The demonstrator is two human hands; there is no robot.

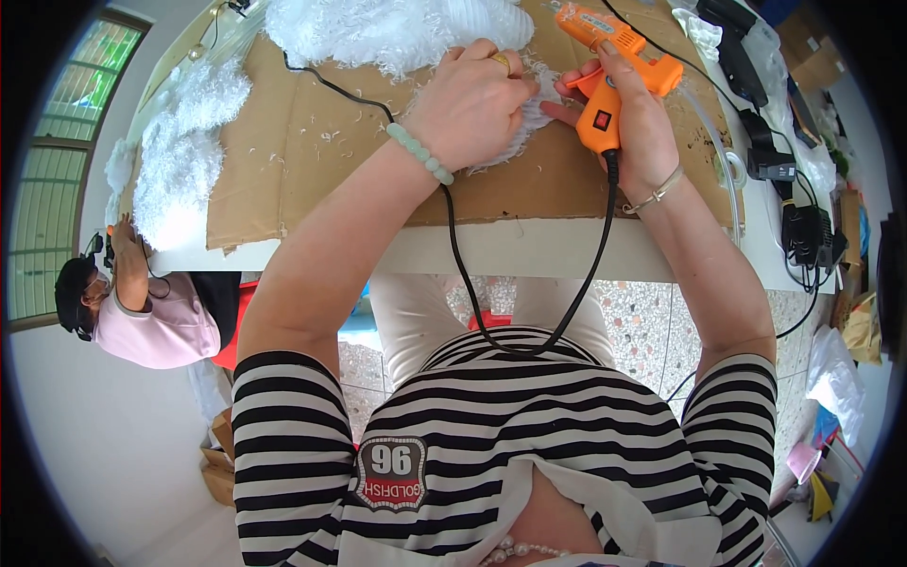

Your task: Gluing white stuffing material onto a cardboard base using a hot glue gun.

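My right hand [642,132] grips an orange glue gun [603,118] by its handle, the nozzle aimed toward the far left. Its black cord hangs over the table's near edge in a loop in front of me and runs back up under my left wrist. A white fringed piece [515,142] lies on the brown cardboard [350,189], partly hidden by my left hand [477,104]. The fingers of that hand are curled together on the piece; their tips are hidden. Some right fingertips reach toward its right side.
Fluffy white material is heaped at the far side [397,33] and left [184,142] of the table. Black power adapters [803,231] and cables line the right edge, near a black gun-shaped tool [737,57]. At the left, another person [156,326] works at the table.
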